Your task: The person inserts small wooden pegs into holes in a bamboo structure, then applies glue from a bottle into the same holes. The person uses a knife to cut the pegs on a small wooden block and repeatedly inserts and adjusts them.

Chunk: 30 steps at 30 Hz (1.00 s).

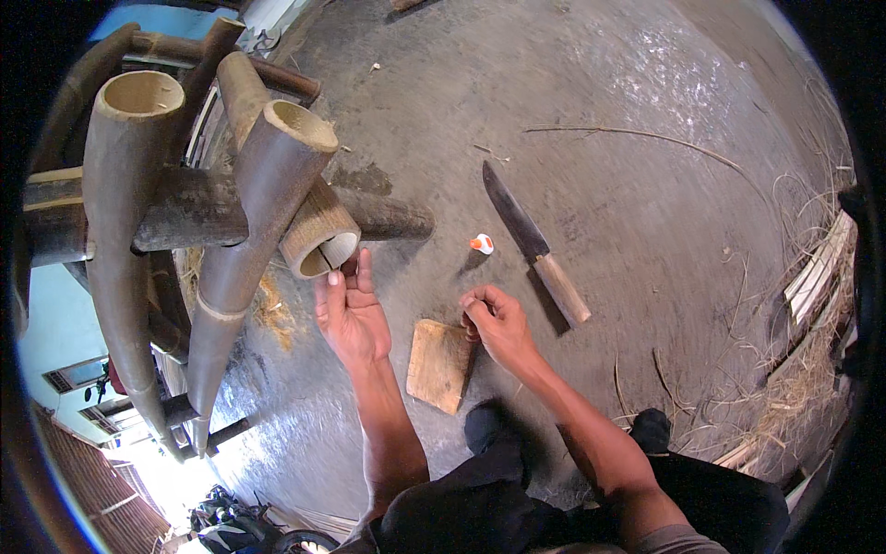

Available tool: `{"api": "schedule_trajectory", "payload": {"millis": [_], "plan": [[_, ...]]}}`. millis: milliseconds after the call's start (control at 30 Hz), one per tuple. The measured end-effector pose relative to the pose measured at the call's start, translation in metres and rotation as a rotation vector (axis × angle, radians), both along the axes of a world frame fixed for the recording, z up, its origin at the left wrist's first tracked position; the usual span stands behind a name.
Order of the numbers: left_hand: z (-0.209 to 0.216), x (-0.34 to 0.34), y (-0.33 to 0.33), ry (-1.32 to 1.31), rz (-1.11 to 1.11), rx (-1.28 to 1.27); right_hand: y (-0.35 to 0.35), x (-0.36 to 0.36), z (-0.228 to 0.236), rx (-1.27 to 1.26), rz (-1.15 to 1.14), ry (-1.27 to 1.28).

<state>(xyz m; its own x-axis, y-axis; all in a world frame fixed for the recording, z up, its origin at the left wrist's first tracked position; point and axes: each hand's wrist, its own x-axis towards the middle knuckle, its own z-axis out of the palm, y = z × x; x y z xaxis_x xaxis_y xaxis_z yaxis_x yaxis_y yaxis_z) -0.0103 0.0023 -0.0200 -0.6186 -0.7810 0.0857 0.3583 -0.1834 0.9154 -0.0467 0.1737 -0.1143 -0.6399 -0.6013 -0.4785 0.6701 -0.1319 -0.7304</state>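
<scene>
My left hand (355, 319) is palm up at the cut end of a bamboo tube (303, 247). Its outer fingers are stretched out, and the thumb and fingertips are by the tube's lower rim; a dark slit or thin strip shows inside the opening. My right hand (501, 328) is closed in a pinch above a wooden block (438, 367); whatever the fingertips hold is hidden. Beyond it a small white glue bottle with an orange cap (482, 244) stands on the floor. Farther right lies a large knife (528, 229) with a wooden handle.
A frame of thick bamboo poles (221, 268) rises on the left, with upright cut ends (138, 95). Bamboo strips and shavings (794, 397) are heaped at the right edge. A long thin strip (646, 140) curves across the concrete floor (443, 102). A motorcycle (231, 526) stands at lower left.
</scene>
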Motion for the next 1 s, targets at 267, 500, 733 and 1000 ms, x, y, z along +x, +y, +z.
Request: {"api": "schedule_trajectory", "payload": {"millis": [267,500,733,1000], "plan": [[-0.002,0.004,0.000,0.055,-0.019,0.043,0.012,-0.007,-0.013,-0.004,-0.002,-0.082],[-0.003,0.005,0.000,-0.059,0.049,-0.079,0.015,-0.014,-0.019,0.033,0.020,-0.059],[0.008,0.003,0.015,-0.021,0.033,0.041,0.020,-0.017,-0.022,0.050,0.025,-0.080],[0.007,0.003,0.008,-0.174,0.077,-0.130,0.013,-0.009,-0.021,0.060,0.021,-0.096]]}}
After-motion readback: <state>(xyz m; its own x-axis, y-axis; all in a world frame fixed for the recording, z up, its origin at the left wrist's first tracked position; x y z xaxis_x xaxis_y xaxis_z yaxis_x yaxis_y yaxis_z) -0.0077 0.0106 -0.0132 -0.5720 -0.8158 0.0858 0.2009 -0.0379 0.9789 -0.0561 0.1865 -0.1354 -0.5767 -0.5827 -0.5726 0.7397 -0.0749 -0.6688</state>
